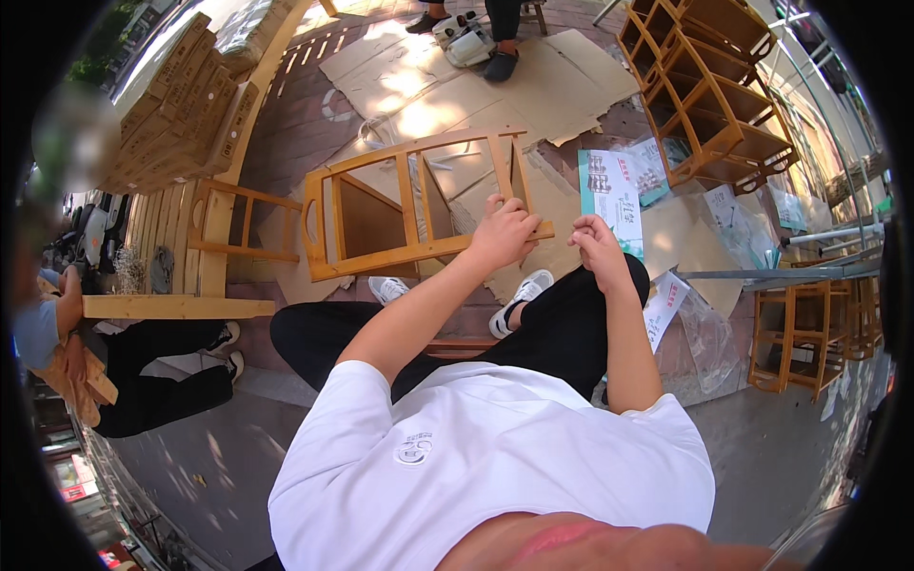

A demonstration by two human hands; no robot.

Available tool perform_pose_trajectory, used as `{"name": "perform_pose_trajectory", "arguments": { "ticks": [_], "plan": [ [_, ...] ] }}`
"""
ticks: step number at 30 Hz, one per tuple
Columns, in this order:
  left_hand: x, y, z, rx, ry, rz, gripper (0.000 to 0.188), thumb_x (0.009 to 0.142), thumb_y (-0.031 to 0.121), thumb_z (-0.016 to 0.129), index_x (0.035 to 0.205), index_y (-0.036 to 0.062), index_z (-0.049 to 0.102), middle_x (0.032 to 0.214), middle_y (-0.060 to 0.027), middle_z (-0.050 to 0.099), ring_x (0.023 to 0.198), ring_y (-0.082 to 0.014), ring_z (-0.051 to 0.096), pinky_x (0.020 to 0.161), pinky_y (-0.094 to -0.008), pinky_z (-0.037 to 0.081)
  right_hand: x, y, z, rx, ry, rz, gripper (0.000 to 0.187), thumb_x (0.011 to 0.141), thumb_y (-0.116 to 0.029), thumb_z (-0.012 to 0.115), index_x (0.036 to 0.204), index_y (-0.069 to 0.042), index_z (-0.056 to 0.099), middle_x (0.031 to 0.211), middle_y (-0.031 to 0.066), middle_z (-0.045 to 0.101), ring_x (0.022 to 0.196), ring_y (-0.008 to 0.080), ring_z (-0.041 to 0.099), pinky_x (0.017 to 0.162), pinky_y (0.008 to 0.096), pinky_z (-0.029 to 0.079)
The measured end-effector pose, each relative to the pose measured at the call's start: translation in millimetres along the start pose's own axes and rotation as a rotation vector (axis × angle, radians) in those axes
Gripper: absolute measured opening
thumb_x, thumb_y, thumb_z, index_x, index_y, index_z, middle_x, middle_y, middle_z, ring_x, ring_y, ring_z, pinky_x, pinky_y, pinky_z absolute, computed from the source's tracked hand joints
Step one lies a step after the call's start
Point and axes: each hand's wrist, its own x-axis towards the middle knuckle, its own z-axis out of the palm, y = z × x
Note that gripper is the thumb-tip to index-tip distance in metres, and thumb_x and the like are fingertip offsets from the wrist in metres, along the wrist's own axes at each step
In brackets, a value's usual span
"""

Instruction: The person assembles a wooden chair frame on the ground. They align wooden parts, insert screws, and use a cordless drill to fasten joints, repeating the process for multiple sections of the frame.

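Note:
A small brown wooden shelf rack (411,252) lies on its side ahead of my knees, its rails and inner boards facing up. My left hand (505,231) is closed around the rack's end rail near its right corner. Just right of that corner, apart from the wood, my right hand (597,249) is raised above my knee. Its fingers are drawn together in a pinch; anything between them is too small to make out.
Flattened cardboard (562,86) covers the paving ahead. Stacked wooden racks (709,114) stand at the far right, with more racks (800,333) nearer. Printed sheets (612,200) and plastic bags lie between. At left are a wooden bench (171,306), cartons (181,105) and another person (57,324).

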Motion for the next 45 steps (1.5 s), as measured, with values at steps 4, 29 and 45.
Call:
{"name": "perform_pose_trajectory", "arguments": {
  "ticks": [4, 29, 45],
  "plan": [
    [2.2, -2.2, 0.2, -0.052, 0.009, -0.001, 0.041, 0.077, 0.032, 0.081, 0.113, 0.0166, 0.068, 0.097, -0.0019, 0.072, 0.113, -0.0209, 0.059, 0.107, -0.0510, 0.029, 8.9, 1.2, 4.9, -0.200, -0.008, -0.180, 0.018, 0.096, -0.012, 0.064, 0.111, -0.002, 0.066, 0.098, 0.0053, 0.069, 0.088, 0.0111, 0.061, 0.078, 0.0255, 0.048],
    [3.3, -14.7, 13.5, -0.118, 0.059, 0.026, 0.030, 0.079, 0.027, 0.076, 0.105, 0.0153, 0.067, 0.091, -0.0027, 0.073, 0.106, -0.0227, 0.062, 0.105, -0.0505, 0.033, 37.9, -5.5, 40.2, -0.993, -0.035, -0.720, 0.011, 0.084, -0.011, 0.073, 0.095, -0.009, 0.072, 0.090, 0.0102, 0.072, 0.083, 0.0313, 0.069, 0.071, 0.0387, 0.056],
    [-1.8, -15.1, 20.4, 0.006, 0.079, 0.023, 0.038, 0.080, 0.028, 0.075, 0.113, 0.0137, 0.066, 0.093, -0.0026, 0.072, 0.107, -0.0213, 0.061, 0.103, -0.0485, 0.035, 45.5, -3.5, 33.0, -1.128, -0.216, -0.930, 0.011, 0.083, -0.010, 0.068, 0.093, -0.014, 0.070, 0.087, 0.0051, 0.072, 0.081, 0.0285, 0.071, 0.065, 0.0379, 0.054]
  ]
}}
